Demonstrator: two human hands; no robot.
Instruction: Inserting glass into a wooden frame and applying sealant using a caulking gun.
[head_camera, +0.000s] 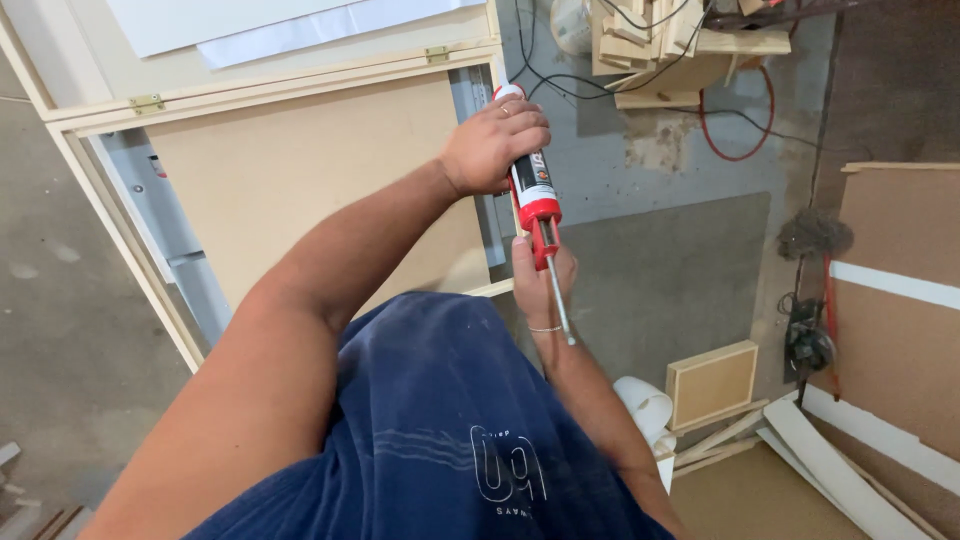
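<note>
A red caulking gun with a white and black cartridge points away from me, its nozzle at the right edge of a framed board panel. My left hand wraps around the cartridge near its front. My right hand grips the gun's red handle at the back, and the metal push rod sticks out towards me past that wrist. The nozzle tip is hidden behind my left hand.
The panel has a pale wooden frame with brass hinges and lies on a grey concrete floor. Wood offcuts and cables lie at the top right. A small framed board, white strips and large boards lie at right.
</note>
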